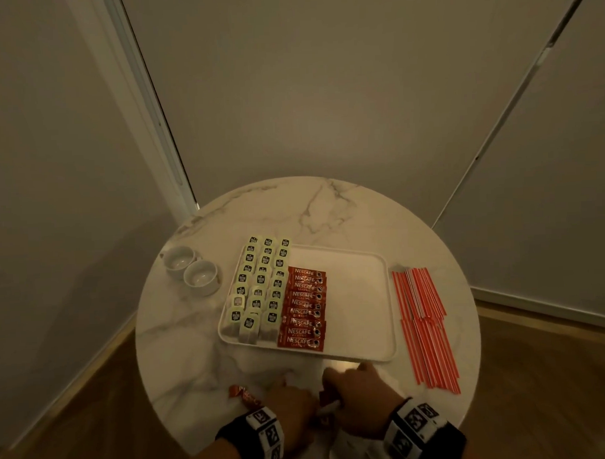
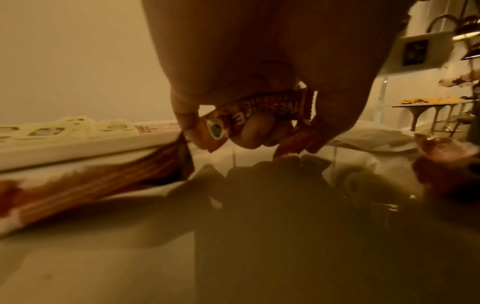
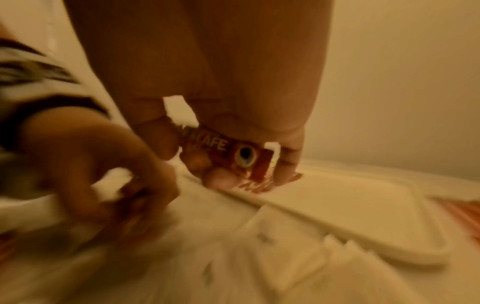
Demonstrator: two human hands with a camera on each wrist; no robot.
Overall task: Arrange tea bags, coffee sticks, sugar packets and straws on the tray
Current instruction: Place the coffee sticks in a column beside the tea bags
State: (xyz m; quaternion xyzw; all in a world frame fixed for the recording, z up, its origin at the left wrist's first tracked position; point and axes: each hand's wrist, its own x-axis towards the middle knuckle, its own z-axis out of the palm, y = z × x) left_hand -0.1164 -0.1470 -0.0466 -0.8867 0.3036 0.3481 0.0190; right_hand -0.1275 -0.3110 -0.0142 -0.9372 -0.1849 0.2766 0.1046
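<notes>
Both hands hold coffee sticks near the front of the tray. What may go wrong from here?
1. The left hand and right hand each grip several coffee sticks; one might slip out on the way to the tray.
2. The tea bags lean in tight rows beside the coffee column; a nudge while adding sticks could topple them.
3. The straws lie loose to the right of the tray, near the right wrist, and could be swept away.
</notes>
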